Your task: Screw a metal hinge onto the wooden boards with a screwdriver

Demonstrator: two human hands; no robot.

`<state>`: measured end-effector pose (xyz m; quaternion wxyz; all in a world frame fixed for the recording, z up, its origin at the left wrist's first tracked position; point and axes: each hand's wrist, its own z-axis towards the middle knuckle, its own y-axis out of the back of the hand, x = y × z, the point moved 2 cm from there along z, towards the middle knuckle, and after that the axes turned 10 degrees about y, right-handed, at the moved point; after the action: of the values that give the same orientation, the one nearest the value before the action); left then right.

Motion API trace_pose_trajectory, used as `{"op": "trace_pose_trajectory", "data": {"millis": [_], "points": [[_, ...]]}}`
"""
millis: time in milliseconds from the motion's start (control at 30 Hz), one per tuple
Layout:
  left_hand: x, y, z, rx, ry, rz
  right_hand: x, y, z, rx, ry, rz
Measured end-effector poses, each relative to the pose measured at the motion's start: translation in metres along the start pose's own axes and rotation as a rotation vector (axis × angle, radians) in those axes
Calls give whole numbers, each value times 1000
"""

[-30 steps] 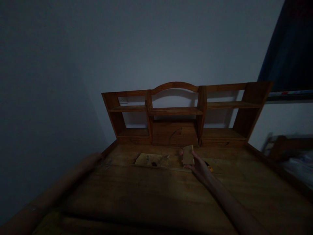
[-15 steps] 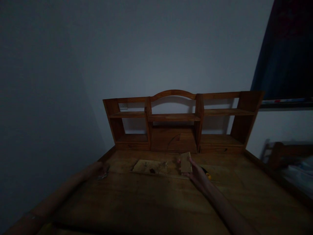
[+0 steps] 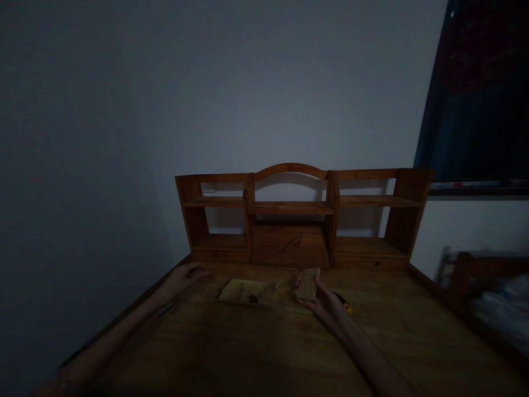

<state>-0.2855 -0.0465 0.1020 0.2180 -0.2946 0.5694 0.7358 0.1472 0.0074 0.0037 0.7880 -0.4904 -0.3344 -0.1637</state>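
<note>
A small piece of cardboard (image 3: 308,284) stands tilted in my right hand (image 3: 326,309), with the fingers and thumb at its sides. My left hand (image 3: 182,280) hovers at the left of the desk, fingers stretched out to the right, slightly blurred and holding nothing I can see. Below its wrist lies a thin metallic thing (image 3: 165,309), too dark to name. Between the hands a flat, stained strip, apparently cardboard (image 3: 243,289), rests on the desk. Just right of my right hand is a black and yellow tool (image 3: 344,303), partly hidden, resembling a utility knife.
The wooden desk (image 3: 248,347) reaches back to a wooden shelf unit (image 3: 291,208) against the pale wall (image 3: 206,82). A raised edge runs along the desk's right side. Beyond it is a wooden frame (image 3: 463,273) with light cloth (image 3: 502,300). A dark window (image 3: 475,110) is upper right.
My left hand has come away from the metallic thing and moved up and right, its fingers extending. The cardboard in my right hand has tilted. The view has shifted slightly.
</note>
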Motion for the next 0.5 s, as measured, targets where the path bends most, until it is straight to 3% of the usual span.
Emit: {"op": "trace_pose_trajectory", "data": {"millis": [100, 200, 267, 367, 500], "points": [[-52, -56, -10, 140, -123, -103, -2, 2, -1, 28, -9, 63], [-107, -107, -31, 330, -422, -61, -4, 3, -5, 92, -63, 74], [-133, -131, -39, 438, -526, -50, -5, 1, -9, 122, -104, 49], [-152, -155, -40, 505, -600, -29, -3, -5, -16, 142, -109, -22], [-154, -178, -41, 517, -652, 9, -2, -17, -23, 201, -108, -103]]}}
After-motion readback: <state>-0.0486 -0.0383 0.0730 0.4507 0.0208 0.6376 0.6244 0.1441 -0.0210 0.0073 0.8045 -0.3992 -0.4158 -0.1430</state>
